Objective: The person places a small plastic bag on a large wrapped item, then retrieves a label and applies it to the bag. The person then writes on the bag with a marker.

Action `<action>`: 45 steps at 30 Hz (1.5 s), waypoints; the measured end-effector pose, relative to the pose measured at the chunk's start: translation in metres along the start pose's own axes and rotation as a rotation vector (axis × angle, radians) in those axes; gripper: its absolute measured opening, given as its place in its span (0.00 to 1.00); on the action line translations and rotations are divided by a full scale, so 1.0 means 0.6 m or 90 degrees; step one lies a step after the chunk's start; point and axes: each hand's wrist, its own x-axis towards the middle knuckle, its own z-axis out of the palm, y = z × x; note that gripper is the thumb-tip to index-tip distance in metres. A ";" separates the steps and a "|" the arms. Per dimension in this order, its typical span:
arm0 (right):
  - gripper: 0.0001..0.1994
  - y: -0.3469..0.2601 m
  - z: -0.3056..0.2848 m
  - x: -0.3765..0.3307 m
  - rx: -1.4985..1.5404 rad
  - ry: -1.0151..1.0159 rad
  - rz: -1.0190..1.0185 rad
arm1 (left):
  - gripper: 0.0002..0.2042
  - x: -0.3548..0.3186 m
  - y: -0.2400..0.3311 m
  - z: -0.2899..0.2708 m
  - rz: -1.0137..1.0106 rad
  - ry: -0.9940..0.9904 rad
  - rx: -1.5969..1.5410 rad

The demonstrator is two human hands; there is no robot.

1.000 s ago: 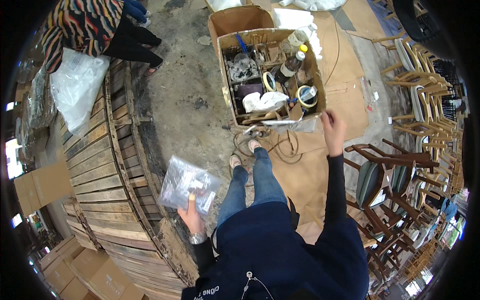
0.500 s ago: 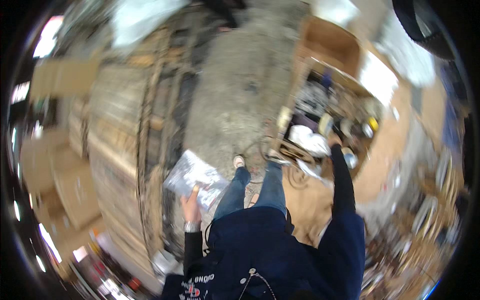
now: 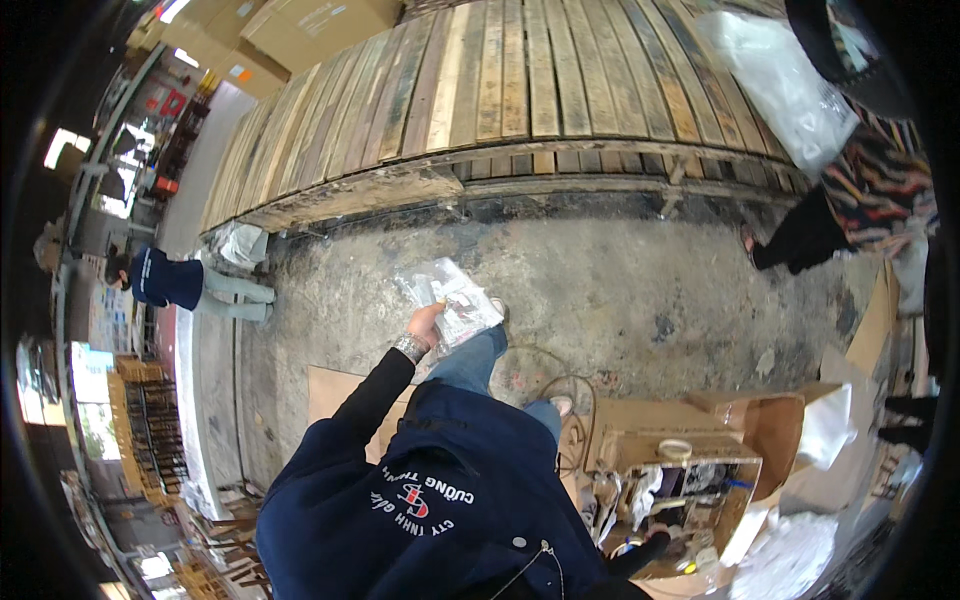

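Observation:
My left hand is closed around the edge of a clear plastic bag with whitish, printed-looking contents, held out over the floor beside my leg. At the lower right, my right hand reaches down into an open cardboard box crowded with mixed small items. Its fingers are too small and too much among the clutter to make out. Near that hand lie a crumpled white piece and a yellow round item. A roll of tape rests at the box's edge.
A long slatted wooden platform runs across the far side, with cartons at its left end. One person stands at the left; another, in patterned clothing, is at the right. A hose lies near my feet.
My body and view have turned left, so the platform now spans the far side and the box sits lower right. My left hand still holds the plastic bag; my right arm still reaches into the box.

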 end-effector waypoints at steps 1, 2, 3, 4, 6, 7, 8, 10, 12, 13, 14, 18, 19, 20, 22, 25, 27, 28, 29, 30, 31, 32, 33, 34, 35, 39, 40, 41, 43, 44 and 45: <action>0.22 0.000 -0.040 -0.019 -0.016 0.022 0.044 | 0.16 0.042 0.010 -0.023 -0.014 0.008 -0.060; 0.22 -0.008 -0.088 -0.040 -0.022 0.062 0.097 | 0.15 0.088 0.023 -0.044 -0.035 0.026 -0.120; 0.22 -0.023 -0.144 -0.061 -0.016 0.112 0.150 | 0.15 0.138 0.035 -0.061 -0.037 0.082 -0.136; 0.22 -0.045 -0.206 -0.086 0.011 0.180 0.201 | 0.15 0.196 0.056 -0.072 -0.038 0.134 -0.150; 0.23 -0.117 -0.325 -0.157 0.114 0.327 0.262 | 0.14 0.317 0.115 -0.081 -0.047 0.173 -0.283; 0.23 -0.173 -0.382 -0.193 0.218 0.423 0.256 | 0.14 0.375 0.145 -0.074 0.021 0.092 -0.273; 0.23 -0.235 -0.428 -0.237 0.339 0.504 0.229 | 0.15 0.433 0.175 -0.054 0.062 0.042 -0.280; 0.24 -0.389 -0.507 -0.312 0.584 0.600 0.144 | 0.14 0.542 0.253 0.007 0.107 -0.150 -0.349; 0.19 -0.559 -0.572 -0.354 0.831 0.608 0.082 | 0.16 0.629 0.331 0.086 0.161 -0.072 -0.415; 0.18 -0.639 -0.600 -0.371 0.850 0.567 -0.102 | 0.18 0.656 0.365 0.125 0.205 -0.126 -0.469; 0.17 -0.710 -0.634 -0.386 0.855 0.426 -0.124 | 0.24 0.674 0.398 0.166 0.214 -0.095 -0.452; 0.08 -1.001 -0.712 -0.455 0.754 0.287 -0.395 | 0.39 0.617 0.436 0.302 -0.068 -0.220 -0.273; 0.08 -1.071 -0.724 -0.473 0.774 0.252 -0.488 | 0.39 0.582 0.433 0.320 -0.139 -0.368 -0.129; 0.08 -1.138 -0.738 -0.487 0.763 0.177 -0.508 | 0.35 0.535 0.419 0.337 -0.102 -0.495 -0.041; 0.04 -1.264 -0.768 -0.497 0.648 0.136 -0.705 | 0.36 0.481 0.430 0.350 0.272 -0.813 0.403; 0.04 -1.420 -0.815 -0.482 0.634 -0.221 -0.736 | 0.32 0.462 0.473 0.345 0.251 -0.678 0.602; 0.03 -1.508 -0.840 -0.456 0.574 -0.408 -0.767 | 0.26 0.496 0.509 0.351 0.376 -0.487 0.613; 0.04 -1.556 -0.852 -0.440 0.551 -0.493 -0.765 | 0.22 0.521 0.524 0.355 0.416 -0.448 0.674; 0.05 -1.597 -0.862 -0.428 0.530 -0.579 -0.758 | 0.19 0.541 0.536 0.356 0.456 -0.416 0.734; 0.06 -1.630 -0.870 -0.423 0.505 -0.662 -0.742 | 0.19 0.557 0.544 0.358 0.417 -0.408 0.802; 0.07 -1.664 -0.878 -0.422 0.500 -0.692 -0.700 | 0.20 0.568 0.550 0.361 0.467 -0.360 0.765; 0.08 -1.691 -0.892 -0.420 0.487 -0.719 -0.656 | 0.20 0.580 0.553 0.365 0.409 -0.346 0.715; 0.09 -1.712 -0.909 -0.423 0.469 -0.749 -0.611 | 0.20 0.584 0.554 0.369 0.330 -0.333 0.663; 0.10 -1.732 -0.921 -0.431 0.403 -0.657 -0.662 | 0.19 0.591 0.554 0.376 0.367 -0.307 0.621; 0.11 -1.756 -0.939 -0.436 0.319 -0.595 -0.708 | 0.19 0.598 0.555 0.384 0.398 -0.281 0.587; 0.11 -1.840 -0.976 -0.454 0.153 -0.560 -0.806 | 0.16 0.634 0.579 0.385 0.357 -0.303 0.539; 0.11 -1.854 -0.985 -0.449 0.131 -0.621 -0.794 | 0.15 0.642 0.586 0.377 0.289 -0.351 0.550; 0.11 -1.870 -0.993 -0.441 0.118 -0.659 -0.801 | 0.15 0.651 0.592 0.365 0.274 -0.409 0.480; 0.10 -1.887 -0.994 -0.432 0.037 -0.816 -0.748 | 0.15 0.663 0.597 0.337 0.230 -0.546 0.327; 0.10 -1.897 -1.000 -0.425 0.000 -0.863 -0.757 | 0.16 0.663 0.596 0.322 0.170 -0.594 0.289; 0.09 -1.900 -0.998 -0.423 -0.082 -0.899 -0.761 | 0.16 0.664 0.592 0.307 0.145 -0.658 0.231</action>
